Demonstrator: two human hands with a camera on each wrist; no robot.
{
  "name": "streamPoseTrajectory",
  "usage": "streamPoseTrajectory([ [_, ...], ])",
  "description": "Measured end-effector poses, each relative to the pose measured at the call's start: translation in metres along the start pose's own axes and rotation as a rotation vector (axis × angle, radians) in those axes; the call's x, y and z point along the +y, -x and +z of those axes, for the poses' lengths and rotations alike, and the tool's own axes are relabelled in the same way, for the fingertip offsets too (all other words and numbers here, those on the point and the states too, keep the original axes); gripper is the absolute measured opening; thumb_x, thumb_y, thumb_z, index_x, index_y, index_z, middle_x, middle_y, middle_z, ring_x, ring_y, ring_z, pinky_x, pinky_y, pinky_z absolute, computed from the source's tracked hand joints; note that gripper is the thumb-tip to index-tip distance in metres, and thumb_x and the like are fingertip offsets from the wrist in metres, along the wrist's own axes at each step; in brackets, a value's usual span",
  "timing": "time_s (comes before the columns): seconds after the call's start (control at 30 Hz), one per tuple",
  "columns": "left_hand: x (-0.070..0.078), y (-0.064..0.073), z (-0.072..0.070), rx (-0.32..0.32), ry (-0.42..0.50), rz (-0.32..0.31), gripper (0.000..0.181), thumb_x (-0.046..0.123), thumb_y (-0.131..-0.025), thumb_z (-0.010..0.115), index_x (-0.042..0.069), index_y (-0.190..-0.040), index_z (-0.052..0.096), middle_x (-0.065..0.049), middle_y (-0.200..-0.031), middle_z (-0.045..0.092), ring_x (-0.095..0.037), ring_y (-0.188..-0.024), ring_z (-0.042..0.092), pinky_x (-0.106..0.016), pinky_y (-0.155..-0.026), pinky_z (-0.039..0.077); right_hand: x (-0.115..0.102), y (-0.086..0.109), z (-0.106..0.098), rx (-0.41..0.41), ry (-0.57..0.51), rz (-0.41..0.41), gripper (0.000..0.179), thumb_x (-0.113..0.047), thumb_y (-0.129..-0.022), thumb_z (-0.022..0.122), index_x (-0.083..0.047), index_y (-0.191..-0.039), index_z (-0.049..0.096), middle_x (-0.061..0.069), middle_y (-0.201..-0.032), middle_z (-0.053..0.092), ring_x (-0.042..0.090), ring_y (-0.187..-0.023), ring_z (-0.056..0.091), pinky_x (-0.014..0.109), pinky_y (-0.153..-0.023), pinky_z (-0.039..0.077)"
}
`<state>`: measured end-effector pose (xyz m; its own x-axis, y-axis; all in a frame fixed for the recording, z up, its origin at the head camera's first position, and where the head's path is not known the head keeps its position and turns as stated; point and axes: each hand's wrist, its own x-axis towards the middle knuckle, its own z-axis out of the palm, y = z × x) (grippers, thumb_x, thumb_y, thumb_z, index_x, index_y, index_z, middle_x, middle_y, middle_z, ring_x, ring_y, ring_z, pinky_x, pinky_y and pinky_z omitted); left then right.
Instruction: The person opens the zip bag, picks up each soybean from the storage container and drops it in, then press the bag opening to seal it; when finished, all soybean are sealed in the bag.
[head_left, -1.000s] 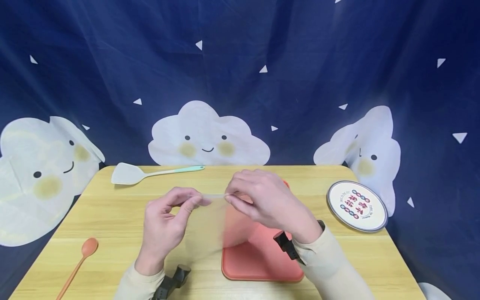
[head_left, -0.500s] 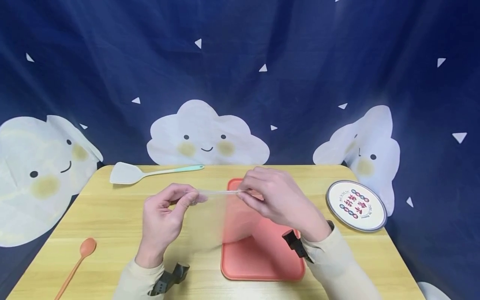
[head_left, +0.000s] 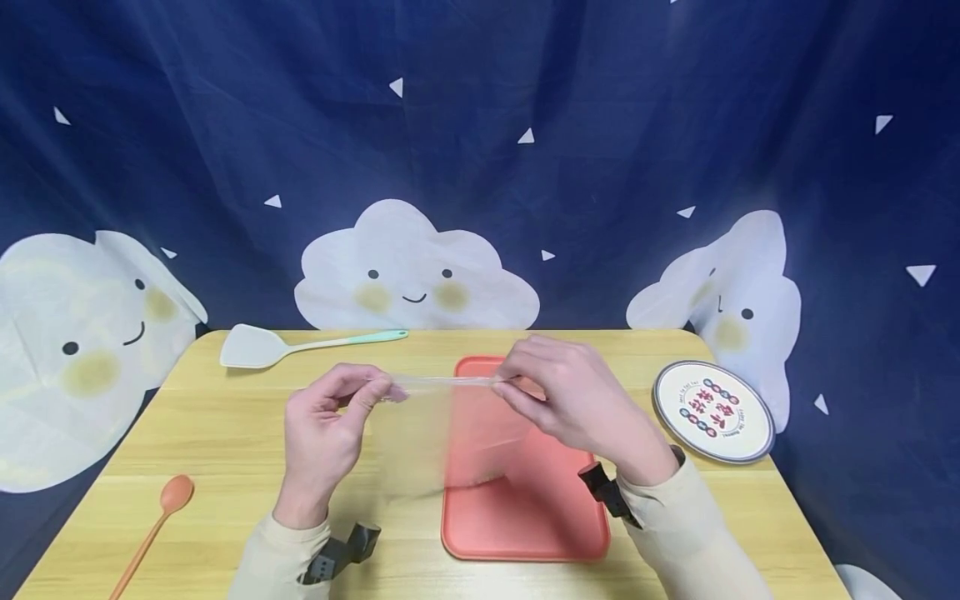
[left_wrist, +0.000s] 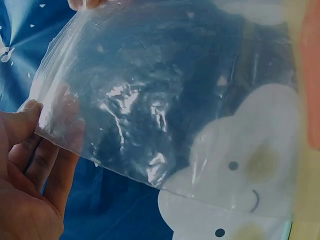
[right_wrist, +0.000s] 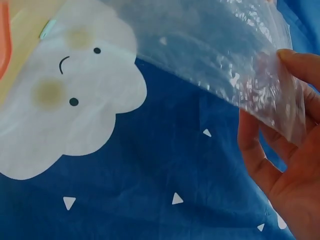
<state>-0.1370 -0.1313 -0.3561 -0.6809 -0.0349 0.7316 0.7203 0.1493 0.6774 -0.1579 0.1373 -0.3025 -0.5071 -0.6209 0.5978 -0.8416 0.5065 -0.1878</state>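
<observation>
A clear plastic zip bag [head_left: 411, 433] hangs from both my hands above the table, with its top edge stretched level between them. My left hand [head_left: 322, 433] pinches the left end of that edge between thumb and fingers. At the other end, my right hand [head_left: 581, 404] pinches the edge with thumb and forefinger. Creases and glints cover the see-through film of the bag [left_wrist: 150, 100] in the left wrist view, and nothing shows inside it. Behind and below the bag lies a red rectangular tray [head_left: 536, 521], partly seen through the film.
A white spatula [head_left: 258, 348] with a mint handle lies along the back edge of the wooden table [head_left: 225, 467]. An orange spoon [head_left: 176, 494] is at the left. A round plate [head_left: 712, 442] with red lettering sits at the right edge. A blue cloud-print curtain [head_left: 480, 108] hangs behind.
My right hand has slid rightward along the bag's top edge, so more of that edge shows between the hands. The left hand keeps its pinch, shifted only slightly.
</observation>
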Motion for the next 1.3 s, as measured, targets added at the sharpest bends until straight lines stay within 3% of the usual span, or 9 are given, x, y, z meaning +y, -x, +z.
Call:
streamPoseTrajectory([
  [0.13, 0.0, -0.001, -0.002, -0.003, 0.073, -0.018, 0.017, -0.024, -0.081, 0.063, -0.009, -0.088, 0.067, -0.015, -0.074, 0.071, -0.013, -0.07, 0.071, -0.019, -0.066, 0.055, 0.003, 0.005, -0.004, -0.01, -0.018, 0.028, 0.005, -0.014, -0.088, 0.073, -0.016, -0.087, 0.069, -0.011, -0.08, 0.062, 0.007, -0.07, 0.056, 0.023, -0.057, 0.045],
  [0.27, 0.002, -0.002, -0.004, -0.005, 0.077, -0.051, 0.014, -0.022, -0.083, 0.063, -0.009, -0.089, 0.067, -0.014, -0.074, 0.071, -0.014, -0.07, 0.071, -0.021, -0.067, 0.056, 0.005, 0.006, -0.005, -0.007, -0.034, 0.036, 0.005, -0.012, -0.087, 0.073, -0.015, -0.087, 0.069, -0.011, -0.081, 0.062, 0.007, -0.071, 0.057, 0.024, -0.058, 0.046],
  [0.5, -0.002, 0.001, -0.008, 0.023, 0.108, -0.042, 0.014, -0.024, -0.082, 0.062, -0.011, -0.087, 0.066, -0.016, -0.073, 0.07, -0.014, -0.069, 0.071, -0.02, -0.065, 0.056, 0.006, 0.006, -0.006, -0.01, -0.044, 0.039, 0.006, -0.013, -0.087, 0.074, -0.015, -0.087, 0.069, -0.011, -0.08, 0.063, 0.007, -0.072, 0.059, 0.023, -0.06, 0.048],
  [0.83, -0.004, 0.002, -0.011, 0.025, 0.061, -0.046, 0.004, -0.016, -0.085, 0.067, -0.013, -0.087, 0.065, -0.014, -0.074, 0.071, -0.012, -0.068, 0.07, -0.019, -0.064, 0.055, 0.012, 0.015, -0.011, -0.017, -0.068, 0.061, 0.007, -0.01, -0.087, 0.074, -0.015, -0.087, 0.068, -0.012, -0.082, 0.063, 0.003, -0.075, 0.057, 0.023, -0.061, 0.048],
  [1.07, -0.005, 0.003, -0.009, 0.027, 0.063, -0.044, 0.008, -0.019, -0.084, 0.065, -0.012, -0.088, 0.065, -0.015, -0.074, 0.071, -0.012, -0.069, 0.07, -0.019, -0.064, 0.055, 0.014, 0.02, -0.013, 0.0, -0.08, 0.078, 0.01, -0.011, -0.086, 0.074, -0.017, -0.084, 0.067, -0.014, -0.076, 0.057, 0.002, -0.064, 0.049, 0.018, -0.053, 0.041],
  [1.3, -0.005, 0.001, -0.01, 0.029, 0.099, -0.033, 0.003, -0.014, -0.086, 0.066, -0.014, -0.088, 0.064, -0.016, -0.074, 0.071, -0.013, -0.068, 0.07, -0.02, -0.064, 0.056, 0.015, 0.021, -0.016, -0.021, -0.181, 0.098, 0.012, -0.009, -0.091, 0.07, -0.017, -0.084, 0.065, -0.014, -0.076, 0.053, 0.004, -0.061, 0.046, 0.016, -0.053, 0.039],
])
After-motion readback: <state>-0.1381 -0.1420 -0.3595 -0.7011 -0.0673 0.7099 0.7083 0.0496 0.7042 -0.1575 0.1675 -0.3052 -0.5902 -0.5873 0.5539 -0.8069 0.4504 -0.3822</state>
